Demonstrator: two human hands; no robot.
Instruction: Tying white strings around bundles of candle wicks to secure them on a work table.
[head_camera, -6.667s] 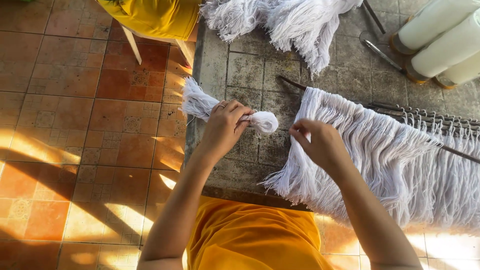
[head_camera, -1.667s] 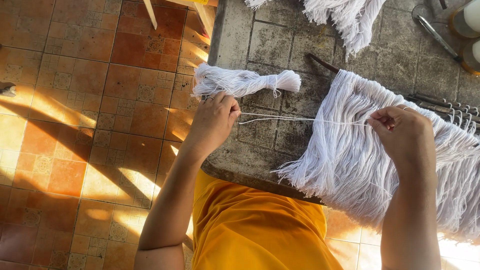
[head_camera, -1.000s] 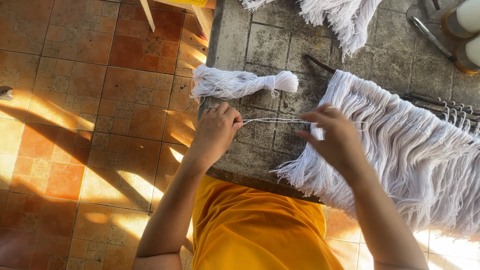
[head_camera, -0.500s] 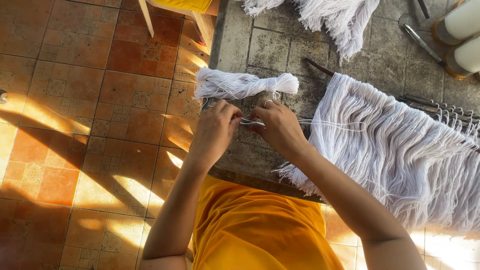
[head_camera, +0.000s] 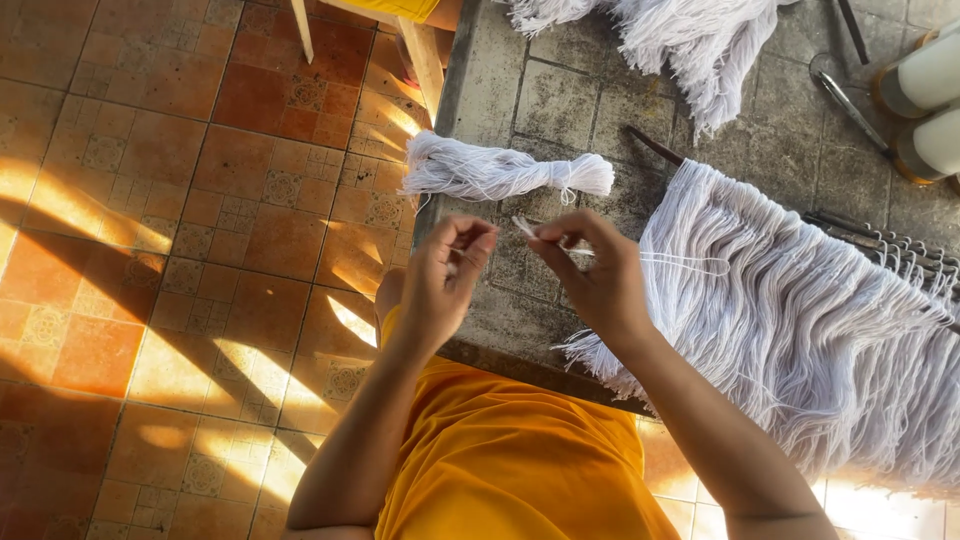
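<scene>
2 hands work 1 thin white strand (head_camera: 560, 245): my right hand (head_camera: 590, 275) pinches its near end between thumb and fingertips, and my left hand (head_camera: 445, 280) closes its fingertips just beside it, above the counter (head_camera: 500, 300). I judge the strand light, limp and easily frayed, best gripped close to its tip. 1 tied white bundle (head_camera: 500, 172) lies just beyond, 1 wide yarn fringe (head_camera: 800, 320) hangs right, another yarn heap (head_camera: 690, 40) sits far, and 2 spools (head_camera: 925, 110) stand at the far right.

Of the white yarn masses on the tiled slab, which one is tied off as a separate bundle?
The small bundle lying just beyond the hands, cinched near its right end. The large fringe hangs from rods; the top heap lies loose.
</scene>
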